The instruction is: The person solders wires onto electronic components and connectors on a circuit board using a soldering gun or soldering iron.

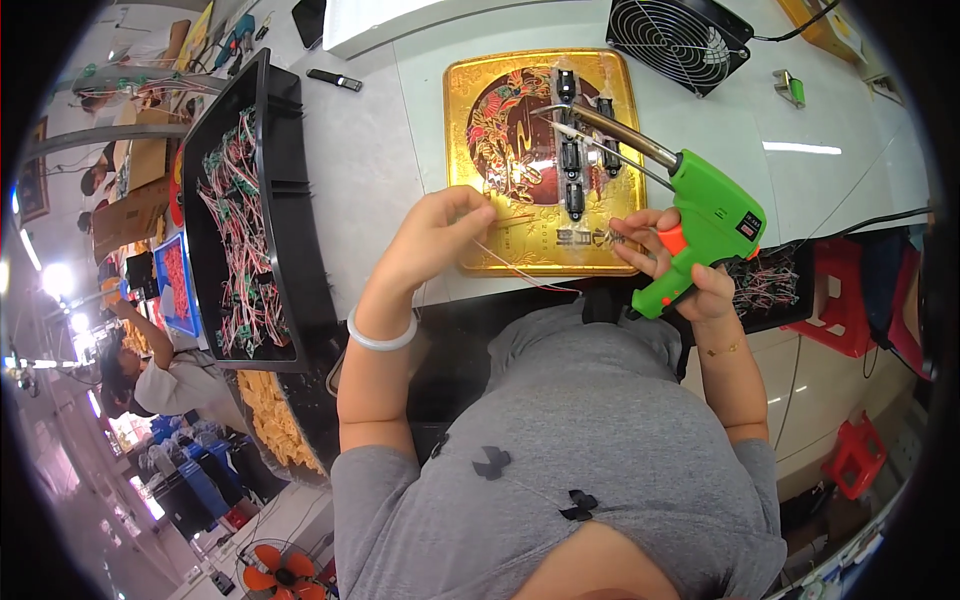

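Note:
My left hand [435,235] is closed in a pinch over the lower left of a gold tin lid [465,100]. Thin red and white wires [525,278] trail from its fingertips toward my lap. In my right hand [650,258] is a green soldering gun [718,205], gripped by its handle near the orange trigger. The gun's metal tube and thin feed tube point up and left. Their ends are over several small black parts [572,160] lined up on the lid, under what looks like clear film. Whether the tip touches a part, I cannot tell.
A black bin [290,220] of wired green boards stands at left, another heap of wired boards [765,285] at right. A black fan [680,40] sits at the far edge, a small green-and-metal holder [790,88] beyond it. Red stools [855,455] stand at right; another person [180,385] is at left.

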`<state>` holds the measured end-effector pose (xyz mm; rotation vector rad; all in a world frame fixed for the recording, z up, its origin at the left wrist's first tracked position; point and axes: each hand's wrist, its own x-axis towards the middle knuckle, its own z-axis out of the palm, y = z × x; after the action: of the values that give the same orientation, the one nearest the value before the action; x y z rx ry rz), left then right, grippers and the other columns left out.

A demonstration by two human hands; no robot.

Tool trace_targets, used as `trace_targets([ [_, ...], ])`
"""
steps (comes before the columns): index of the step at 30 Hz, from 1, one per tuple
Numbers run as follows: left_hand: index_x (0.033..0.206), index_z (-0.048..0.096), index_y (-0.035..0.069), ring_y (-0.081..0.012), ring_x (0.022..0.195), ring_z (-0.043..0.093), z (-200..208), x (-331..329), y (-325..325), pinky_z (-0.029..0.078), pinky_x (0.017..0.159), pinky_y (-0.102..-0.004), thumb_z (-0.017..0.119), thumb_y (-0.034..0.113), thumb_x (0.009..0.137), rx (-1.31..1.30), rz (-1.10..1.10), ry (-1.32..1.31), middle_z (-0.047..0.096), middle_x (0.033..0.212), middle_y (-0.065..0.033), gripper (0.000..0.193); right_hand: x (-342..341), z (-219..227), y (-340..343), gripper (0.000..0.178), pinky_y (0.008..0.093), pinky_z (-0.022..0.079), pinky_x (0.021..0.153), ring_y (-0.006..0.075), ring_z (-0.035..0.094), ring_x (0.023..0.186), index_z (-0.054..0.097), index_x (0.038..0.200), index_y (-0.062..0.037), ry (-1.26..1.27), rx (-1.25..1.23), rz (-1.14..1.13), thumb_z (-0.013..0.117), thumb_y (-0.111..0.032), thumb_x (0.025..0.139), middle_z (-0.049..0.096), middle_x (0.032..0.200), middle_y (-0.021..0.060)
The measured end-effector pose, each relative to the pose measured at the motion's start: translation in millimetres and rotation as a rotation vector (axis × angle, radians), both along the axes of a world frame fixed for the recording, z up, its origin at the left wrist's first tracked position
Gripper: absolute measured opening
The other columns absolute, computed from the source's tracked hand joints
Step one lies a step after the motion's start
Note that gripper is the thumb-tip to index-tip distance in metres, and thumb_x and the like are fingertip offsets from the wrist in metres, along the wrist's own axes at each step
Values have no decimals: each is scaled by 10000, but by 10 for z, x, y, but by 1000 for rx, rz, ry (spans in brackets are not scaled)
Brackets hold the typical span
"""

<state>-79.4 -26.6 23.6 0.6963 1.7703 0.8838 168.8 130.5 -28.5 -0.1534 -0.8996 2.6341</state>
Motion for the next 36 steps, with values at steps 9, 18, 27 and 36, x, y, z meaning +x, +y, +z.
trace_targets([
  [9,812,556,-10,-84,628,459,196,-4,-92,397,583,-245,545,124,822,51,-120,280,540,666,-30,135,45,-4,36,502,480,322,993,376,352,1201,461,1100,-39,-59,30,24,655,-259,692,429,1167,187],
  [18,812,482,2,-72,585,391,48,356,177,337,518,-226,499,79,852,158,-33,464,459,628,-6,89,149,-31,-2,499,442,395,946,336,410,1149,459,1101,-9,-41,57,-78,643,-250,704,445,1117,181],
  [27,737,555,22,-269,554,564,-117,557,346,423,526,-338,629,166,767,193,15,650,582,634,-125,164,578,36,84,542,252,516,593,219,519,915,478,1105,76,-180,354,-281,618,-274,716,479,1070,211],
  [36,753,616,13,-140,521,518,-144,544,333,401,505,-260,627,156,774,209,53,581,581,612,-64,145,681,-8,0,573,245,484,569,208,535,789,474,1092,89,-304,452,-278,597,-332,724,524,1006,225],
])
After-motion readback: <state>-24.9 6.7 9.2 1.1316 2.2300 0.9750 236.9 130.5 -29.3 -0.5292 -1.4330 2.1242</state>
